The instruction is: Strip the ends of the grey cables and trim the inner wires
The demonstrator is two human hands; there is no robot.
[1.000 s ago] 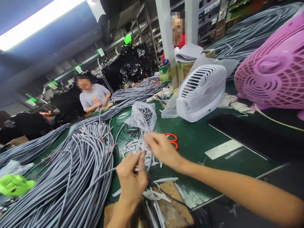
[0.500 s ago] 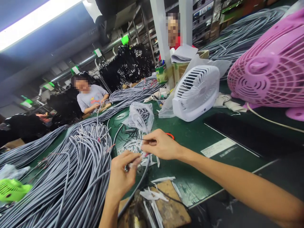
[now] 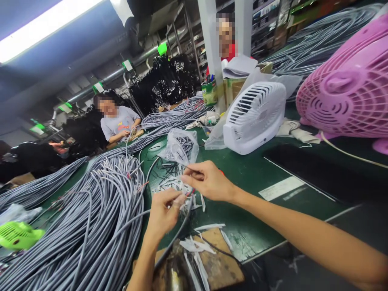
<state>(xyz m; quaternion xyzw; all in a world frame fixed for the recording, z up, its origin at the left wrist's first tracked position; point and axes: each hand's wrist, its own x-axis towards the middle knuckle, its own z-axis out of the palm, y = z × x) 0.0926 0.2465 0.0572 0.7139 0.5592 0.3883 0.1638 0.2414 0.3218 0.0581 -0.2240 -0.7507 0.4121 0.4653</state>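
My left hand (image 3: 166, 208) is closed in a pinch near the middle of the bench, around a grey cable (image 3: 140, 217) that runs in from the left. Thin red wires (image 3: 190, 192) show just beyond its fingertips. Close above it, my right hand (image 3: 209, 180) pinches thumb and fingers together; what lies between them is too small to make out. A second length of grey cable (image 3: 181, 229) curves up from the front edge towards the wires. Beneath both hands lie white strips (image 3: 174, 185) and short black tube pieces (image 3: 166, 171).
A large bundle of grey cables (image 3: 106, 218) covers the left side. Behind the hands sits a plastic bag (image 3: 180, 147) of short pieces. A white fan (image 3: 254, 117) and a pink fan (image 3: 342, 81) stand right. A stained wooden block (image 3: 222, 258) is in front. Two co-workers sit beyond.
The view has shifted slightly, so the bench appears a little further right. My left hand has moved up and right, nearer my right hand. Both hands stay pinched.
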